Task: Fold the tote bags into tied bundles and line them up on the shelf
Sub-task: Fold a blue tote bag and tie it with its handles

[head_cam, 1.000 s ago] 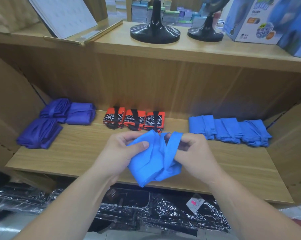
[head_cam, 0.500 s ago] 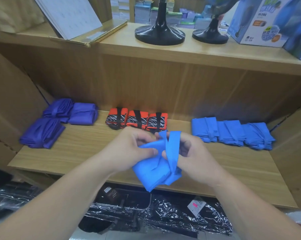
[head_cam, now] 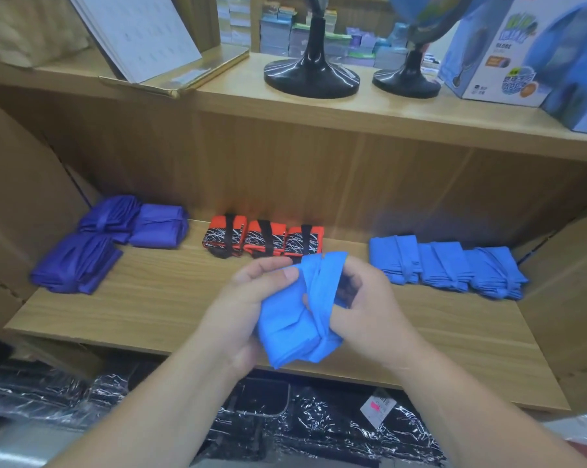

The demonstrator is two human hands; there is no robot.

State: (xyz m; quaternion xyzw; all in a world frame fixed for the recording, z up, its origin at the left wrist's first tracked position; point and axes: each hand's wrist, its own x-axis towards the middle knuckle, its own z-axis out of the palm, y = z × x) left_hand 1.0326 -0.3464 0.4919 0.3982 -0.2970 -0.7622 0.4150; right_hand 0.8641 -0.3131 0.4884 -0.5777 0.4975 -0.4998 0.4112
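Our left thumb [head_cam: 287,275] presses flat on the top of the folded blue tote bag [head_cam: 287,327], with the rest of our left hand [head_cam: 248,302] wrapped under and behind the cloth, so that hand is closed on the bag. Our right hand [head_cam: 366,309] is curled around the bag's strap [head_cam: 325,282], a flat blue band that runs up over the fingers and down along the bundle's right side; the fingers are bent in on it, gripping it. The strap crosses the bundle near its lower right corner, where the cloth bunches. We hold the bag in the air, above the front edge of the wooden shelf [head_cam: 157,305], touching nothing else.

Behind the bag, near the back of the shelf, three orange bundles [head_cam: 263,243] with black straps and a white scribble pattern stand side by side, touching. To the right of them on the shelf lies a row of three blue bundles [head_cam: 447,268], each bound by its own strap, packed against one another. At the left end of the shelf are three purple bundles [head_cam: 109,241], two at the back and one in front.

On the board above the shelf stand two black stands [head_cam: 312,76], a blue box [head_cam: 491,52] to their right, and a leaning white sheet [head_cam: 140,32] to their left. Below the shelf lie dark goods in shiny plastic wrap [head_cam: 319,430].
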